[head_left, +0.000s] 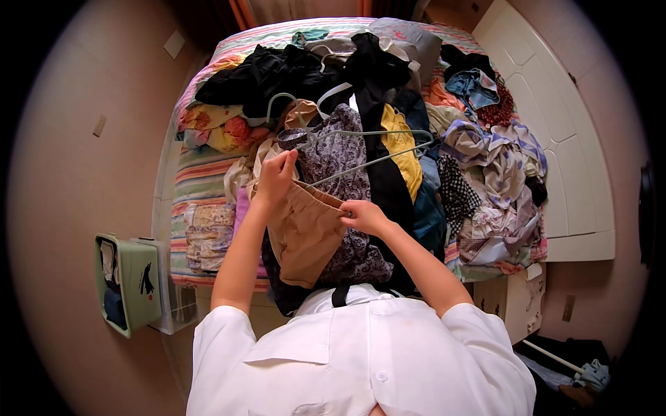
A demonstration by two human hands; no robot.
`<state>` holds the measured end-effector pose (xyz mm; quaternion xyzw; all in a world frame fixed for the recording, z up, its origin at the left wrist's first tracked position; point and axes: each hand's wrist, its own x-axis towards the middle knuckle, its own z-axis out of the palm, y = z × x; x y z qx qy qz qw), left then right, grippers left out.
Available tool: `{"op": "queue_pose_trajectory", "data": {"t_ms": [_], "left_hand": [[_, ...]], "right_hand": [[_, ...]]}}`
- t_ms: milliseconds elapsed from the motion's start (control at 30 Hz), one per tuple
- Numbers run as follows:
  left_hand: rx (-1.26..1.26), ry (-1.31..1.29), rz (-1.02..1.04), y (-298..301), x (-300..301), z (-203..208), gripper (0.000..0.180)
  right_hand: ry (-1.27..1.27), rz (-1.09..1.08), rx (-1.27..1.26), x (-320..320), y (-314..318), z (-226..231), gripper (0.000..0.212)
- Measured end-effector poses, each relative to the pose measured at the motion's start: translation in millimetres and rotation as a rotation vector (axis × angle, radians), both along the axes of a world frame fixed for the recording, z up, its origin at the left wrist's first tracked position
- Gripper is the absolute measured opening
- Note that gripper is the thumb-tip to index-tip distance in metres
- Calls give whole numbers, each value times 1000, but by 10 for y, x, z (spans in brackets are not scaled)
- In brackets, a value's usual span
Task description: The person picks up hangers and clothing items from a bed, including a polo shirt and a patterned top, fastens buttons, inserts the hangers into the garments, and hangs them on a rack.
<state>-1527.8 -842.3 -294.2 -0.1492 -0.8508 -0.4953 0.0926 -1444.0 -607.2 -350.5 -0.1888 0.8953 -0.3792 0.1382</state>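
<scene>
Tan shorts [305, 239] with an elastic waistband hang between my two hands over the near edge of the bed. My left hand [276, 179] is closed on one end of the waistband, fingers pinched together. At the other end, my right hand [364, 216] pinches the waistband's edge. A pale green clothes hanger [374, 132] lies just beyond the shorts, its hook toward the far left. Its near end runs behind my left hand and the waistband; I cannot tell whether that hand also grips it. Beneath lies a grey patterned garment [347, 149].
Black clothes [270, 76] are heaped across the far part of the striped bed [194, 166]. A yellow garment [401, 149] and a mixed clothes pile [496, 166] lie to the right. A folded patterned bundle [209, 236] rests at left. On the floor stands a green bin [142, 284].
</scene>
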Motion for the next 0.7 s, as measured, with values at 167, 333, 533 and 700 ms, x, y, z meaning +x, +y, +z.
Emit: {"op": "queue_pose_trajectory", "data": {"t_ms": [167, 333, 533, 700], "left_hand": [[-66, 40, 24, -386, 43, -185, 39], [-133, 18, -30, -595, 166, -418, 41], [-141, -1, -50, -773, 259, -592, 42], [-255, 134, -207, -618, 290, -353, 34]], "right_hand": [[425, -230, -111, -16, 574, 131, 27], [655, -315, -96, -19, 905, 371, 37], [885, -290, -195, 69, 780, 763, 38], [540, -252, -223, -11, 714, 966, 38]]}}
